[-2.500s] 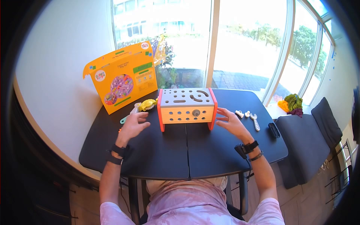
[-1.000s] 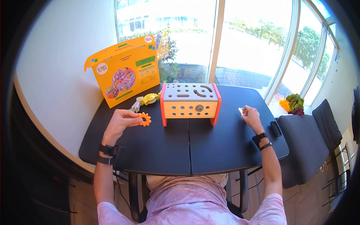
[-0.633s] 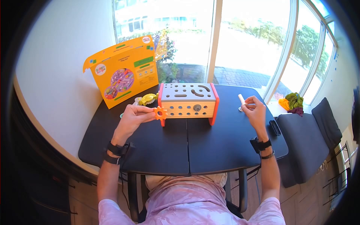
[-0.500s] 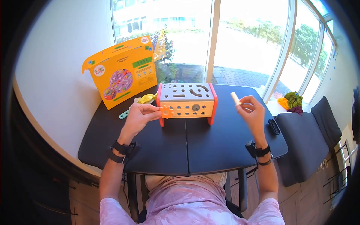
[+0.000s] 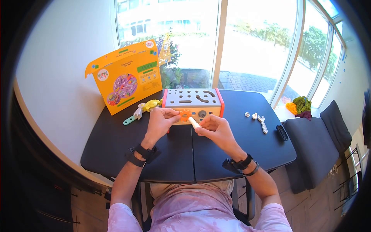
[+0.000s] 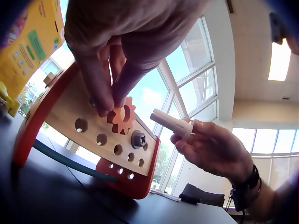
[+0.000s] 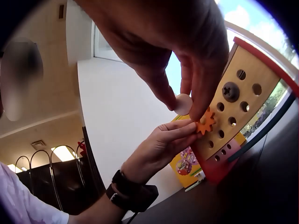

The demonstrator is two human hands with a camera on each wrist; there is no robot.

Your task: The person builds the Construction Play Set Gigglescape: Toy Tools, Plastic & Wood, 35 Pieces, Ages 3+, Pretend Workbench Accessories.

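Observation:
My left hand (image 5: pixel 156 125) pinches an orange toy gear (image 5: pixel 186 115) by its edge, close against the pale wooden front of a toy workbench (image 5: pixel 189 105) with a grey top and red ends. My right hand (image 5: pixel 218 132) pinches a white toy bolt (image 5: pixel 193 122) by its round head, the shank pointing toward the gear. In the left wrist view, a gap shows between the bolt (image 6: pixel 168 122) and the gear (image 6: pixel 119 126). A grey cross-slot screw (image 6: pixel 138 139) sits in the same holed panel. From the right wrist, the bolt's round head (image 7: pixel 183 103) shows between thumb and fingers.
A toy wrench (image 5: pixel 262 124), a small white peg (image 5: pixel 254 116), a white nut (image 5: pixel 247 114) and a black case (image 5: pixel 282 133) lie on the right. Left of the workbench are a teal-handled tool (image 5: pixel 129 120) and a yellow toy (image 5: pixel 152 104), before an orange box (image 5: pixel 112 77).
My left hand has picked up the orange gear and carried it right, to the workbench front. My right hand has taken the white bolt from the table's right side and brought it left, near the gear.

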